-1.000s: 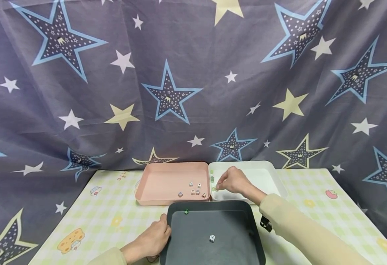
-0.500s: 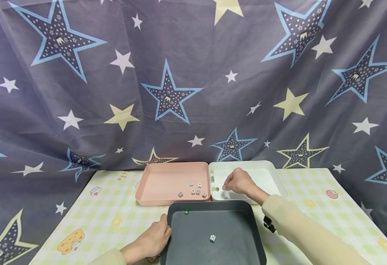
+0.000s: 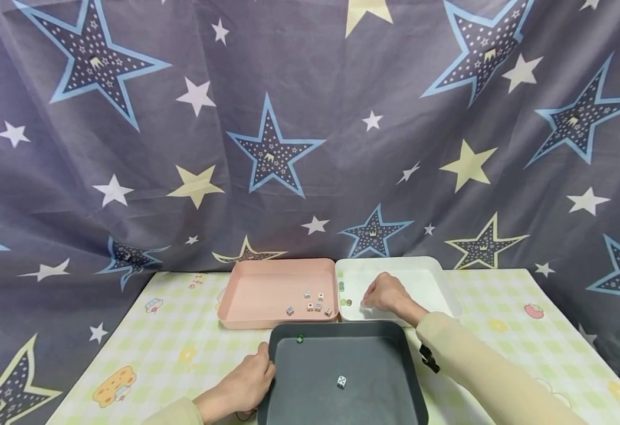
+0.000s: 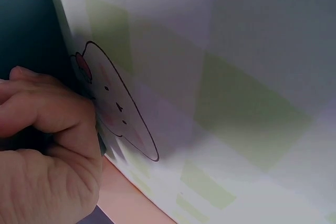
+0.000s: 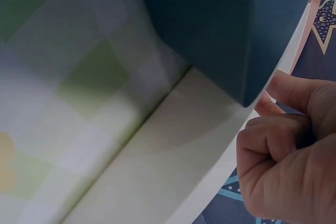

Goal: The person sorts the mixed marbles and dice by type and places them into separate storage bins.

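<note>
My left hand (image 3: 247, 378) grips the left rim of the dark grey tray (image 3: 373, 407); the left wrist view shows its curled fingers (image 4: 50, 103) at that edge. A white die (image 3: 341, 382) lies mid-tray, and a small green die (image 3: 300, 339) sits near the far rim. Over the white tray (image 3: 421, 271), my right hand (image 3: 387, 293) points its fingertips down close to the floor, right of several small green pieces (image 3: 345, 302) along the left wall. In the right wrist view the lower fingers are curled (image 5: 278, 140); whether the hidden fingertips pinch anything, I cannot tell.
A pink tray (image 3: 262, 289) with several white dice (image 3: 310, 307) stands left of the white one, side by side. Both stand behind the grey tray on a checked tablecloth (image 3: 182, 336). A star-patterned curtain (image 3: 310, 71) hangs right behind them.
My right hand has shifted right, away from the green pieces by the white tray's left wall, leaving one more of them uncovered. The left hand and grey tray stay put.
</note>
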`<act>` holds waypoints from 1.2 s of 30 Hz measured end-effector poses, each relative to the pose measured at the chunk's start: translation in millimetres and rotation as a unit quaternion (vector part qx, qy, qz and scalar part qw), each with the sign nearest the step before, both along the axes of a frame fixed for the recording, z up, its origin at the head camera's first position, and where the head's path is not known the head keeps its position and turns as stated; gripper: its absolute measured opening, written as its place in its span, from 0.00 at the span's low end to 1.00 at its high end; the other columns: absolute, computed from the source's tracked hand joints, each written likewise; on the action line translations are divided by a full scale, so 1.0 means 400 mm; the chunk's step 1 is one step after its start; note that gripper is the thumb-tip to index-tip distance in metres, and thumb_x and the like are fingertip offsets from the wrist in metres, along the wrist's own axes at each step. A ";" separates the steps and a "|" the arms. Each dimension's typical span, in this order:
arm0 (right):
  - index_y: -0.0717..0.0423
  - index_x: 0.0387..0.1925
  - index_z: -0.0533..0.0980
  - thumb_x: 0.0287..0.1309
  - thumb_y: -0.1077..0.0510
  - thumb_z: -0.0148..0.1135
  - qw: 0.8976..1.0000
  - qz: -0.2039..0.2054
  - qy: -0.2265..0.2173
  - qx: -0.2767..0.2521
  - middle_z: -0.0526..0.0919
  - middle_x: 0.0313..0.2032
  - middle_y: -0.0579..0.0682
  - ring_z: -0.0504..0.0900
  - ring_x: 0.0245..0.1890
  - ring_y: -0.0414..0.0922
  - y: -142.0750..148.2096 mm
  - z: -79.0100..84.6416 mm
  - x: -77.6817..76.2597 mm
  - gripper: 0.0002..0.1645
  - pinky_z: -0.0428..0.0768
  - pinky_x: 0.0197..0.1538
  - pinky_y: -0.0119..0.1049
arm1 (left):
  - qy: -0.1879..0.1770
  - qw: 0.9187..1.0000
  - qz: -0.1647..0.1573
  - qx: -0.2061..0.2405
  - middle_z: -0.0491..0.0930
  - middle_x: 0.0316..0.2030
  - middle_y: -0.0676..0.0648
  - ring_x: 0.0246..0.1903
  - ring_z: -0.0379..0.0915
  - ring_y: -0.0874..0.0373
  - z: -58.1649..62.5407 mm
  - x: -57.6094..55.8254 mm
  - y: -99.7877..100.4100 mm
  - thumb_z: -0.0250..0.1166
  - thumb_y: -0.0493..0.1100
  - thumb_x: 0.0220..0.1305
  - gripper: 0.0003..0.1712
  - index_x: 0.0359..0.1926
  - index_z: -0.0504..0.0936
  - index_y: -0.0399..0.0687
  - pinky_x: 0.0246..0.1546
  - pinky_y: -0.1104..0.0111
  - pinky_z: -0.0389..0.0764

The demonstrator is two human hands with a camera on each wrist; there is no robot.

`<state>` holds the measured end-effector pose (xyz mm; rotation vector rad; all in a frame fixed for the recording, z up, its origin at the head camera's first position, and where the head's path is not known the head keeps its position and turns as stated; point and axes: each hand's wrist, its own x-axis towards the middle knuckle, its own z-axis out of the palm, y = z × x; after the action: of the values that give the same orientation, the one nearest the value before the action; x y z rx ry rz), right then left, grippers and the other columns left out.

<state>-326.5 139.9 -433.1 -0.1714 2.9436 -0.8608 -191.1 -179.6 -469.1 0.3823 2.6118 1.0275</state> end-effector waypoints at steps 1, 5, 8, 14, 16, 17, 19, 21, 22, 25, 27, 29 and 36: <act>0.56 0.25 0.89 0.49 0.60 0.81 1.000 -0.001 -0.001 -0.002 0.87 0.24 0.45 0.77 0.27 0.43 0.001 0.003 -0.001 0.05 0.76 0.31 0.35 | 0.000 1.000 0.001 0.000 0.72 0.22 0.44 0.12 0.70 0.59 0.002 0.000 0.001 0.44 0.35 0.82 0.06 0.46 0.65 0.36 0.08 0.68 0.73; 0.57 0.26 0.90 0.50 0.59 0.81 1.000 -0.002 0.001 -0.007 0.88 0.27 0.47 0.77 0.28 0.44 0.007 0.011 -0.007 0.06 0.76 0.31 0.35 | 0.006 1.000 0.006 -0.006 0.72 0.22 0.43 0.11 0.70 0.59 0.007 -0.001 0.003 0.44 0.36 0.82 0.06 0.46 0.65 0.37 0.09 0.67 0.73; 0.57 0.29 0.90 0.51 0.58 0.80 1.000 -0.007 0.007 -0.011 0.90 0.32 0.49 0.80 0.31 0.45 0.012 0.015 -0.009 0.06 0.79 0.35 0.36 | 0.006 1.000 0.009 -0.009 0.72 0.22 0.43 0.13 0.72 0.57 0.009 -0.003 0.004 0.45 0.37 0.82 0.07 0.46 0.65 0.36 0.11 0.66 0.74; 0.58 0.33 0.91 0.55 0.57 0.79 1.000 -0.011 0.014 -0.026 0.91 0.38 0.52 0.83 0.37 0.48 0.012 0.025 -0.008 0.07 0.82 0.45 0.42 | -0.013 1.000 0.008 -0.004 0.72 0.23 0.42 0.12 0.69 0.59 0.007 -0.005 0.003 0.44 0.36 0.82 0.07 0.48 0.65 0.34 0.09 0.68 0.71; 0.58 0.33 0.91 0.56 0.57 0.79 0.999 -0.007 0.017 -0.029 0.91 0.38 0.52 0.83 0.38 0.48 0.009 0.033 -0.004 0.07 0.83 0.45 0.43 | -0.014 1.000 0.008 -0.002 0.72 0.23 0.42 0.11 0.68 0.60 0.006 -0.005 0.003 0.44 0.36 0.82 0.08 0.49 0.65 0.34 0.08 0.69 0.71; 0.58 0.34 0.91 0.56 0.57 0.79 0.999 -0.006 0.018 -0.030 0.91 0.37 0.51 0.83 0.38 0.47 0.008 0.037 -0.001 0.07 0.82 0.46 0.43 | -0.013 1.000 0.007 -0.002 0.72 0.23 0.42 0.11 0.68 0.60 0.006 -0.005 0.002 0.44 0.36 0.82 0.08 0.49 0.65 0.33 0.08 0.69 0.71; 0.57 0.34 0.91 0.56 0.57 0.79 0.999 -0.001 0.019 -0.032 0.91 0.38 0.51 0.83 0.38 0.47 0.004 0.046 0.007 0.07 0.82 0.45 0.43 | -0.010 1.000 0.007 -0.003 0.72 0.23 0.42 0.12 0.70 0.59 0.006 -0.006 0.002 0.44 0.36 0.82 0.08 0.50 0.65 0.32 0.09 0.67 0.73; 0.57 0.34 0.91 0.57 0.58 0.79 0.999 0.005 0.020 -0.034 0.91 0.39 0.51 0.83 0.39 0.47 0.000 0.057 0.018 0.06 0.83 0.44 0.43 | -0.008 1.000 0.008 -0.006 0.72 0.23 0.42 0.14 0.72 0.57 0.007 -0.006 0.001 0.44 0.36 0.82 0.09 0.50 0.65 0.32 0.12 0.66 0.75; 0.57 0.34 0.91 0.57 0.58 0.79 0.999 0.009 0.020 -0.034 0.91 0.39 0.51 0.83 0.39 0.47 -0.002 0.062 0.023 0.06 0.83 0.44 0.43 | -0.008 1.000 0.009 -0.008 0.72 0.23 0.42 0.15 0.72 0.56 0.007 -0.006 0.002 0.44 0.36 0.82 0.09 0.50 0.66 0.32 0.13 0.65 0.75; 0.56 0.34 0.91 0.57 0.58 0.79 0.999 0.020 0.018 -0.036 0.91 0.41 0.52 0.84 0.40 0.48 -0.008 0.076 0.041 0.05 0.84 0.44 0.43 | -0.012 1.000 0.011 -0.010 0.72 0.24 0.42 0.18 0.74 0.54 0.008 -0.006 0.003 0.45 0.36 0.83 0.09 0.50 0.66 0.32 0.16 0.63 0.77; 0.57 0.34 0.91 0.57 0.59 0.79 0.999 0.028 0.017 -0.039 0.91 0.41 0.53 0.85 0.40 0.48 -0.012 0.084 0.053 0.05 0.85 0.43 0.44 | -0.014 1.000 0.012 -0.010 0.71 0.24 0.42 0.19 0.74 0.53 0.008 -0.006 0.003 0.45 0.36 0.83 0.08 0.50 0.66 0.32 0.17 0.63 0.77; 0.57 0.33 0.91 0.56 0.59 0.79 0.998 0.033 0.016 -0.044 0.91 0.41 0.53 0.85 0.40 0.48 -0.016 0.090 0.066 0.05 0.85 0.44 0.45 | -0.013 1.000 0.011 -0.010 0.71 0.24 0.42 0.19 0.74 0.54 0.006 -0.006 0.003 0.45 0.36 0.82 0.08 0.49 0.66 0.32 0.17 0.63 0.77; 0.55 0.30 0.91 0.54 0.60 0.81 0.998 0.046 0.013 -0.045 0.90 0.39 0.51 0.85 0.44 0.50 -0.032 0.089 0.099 0.03 0.85 0.50 0.49 | -0.010 1.000 0.000 -0.010 0.71 0.22 0.45 0.15 0.73 0.56 -0.002 -0.006 0.000 0.44 0.35 0.81 0.07 0.47 0.66 0.34 0.13 0.65 0.77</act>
<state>-287.1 127.0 -397.5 -0.3216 2.8959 -0.9842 -193.5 -179.7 -469.9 0.3656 2.6016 0.9998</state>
